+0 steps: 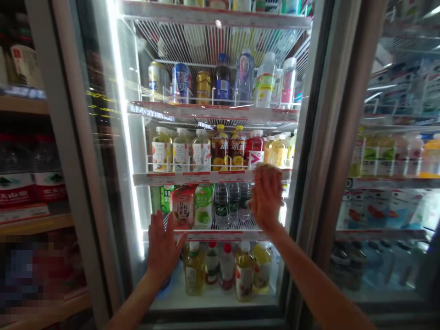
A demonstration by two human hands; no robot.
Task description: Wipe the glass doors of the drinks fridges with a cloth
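My right hand (266,199) is raised before the drinks cooler, over the right end of the middle shelves. Its fingers are bent over a crumpled brownish cloth (269,169), of which only the edges show. The hand seems to press it against the glass door (99,151), which carries faint reflections. My left hand (164,240) is lower and to the left, palm forward, fingers stretched and apart, holding nothing. Whether it touches the glass I cannot tell. Behind it stand a red drink carton (182,206) and a green one (204,206).
Shelves of bottles and cans fill the cooler, with several bottles (194,270) at the bottom. Metal door frames (319,137) run up the right side. Another glass-fronted cooler stands to the right. A wooden shelf (37,224) with packed bottles is at left.
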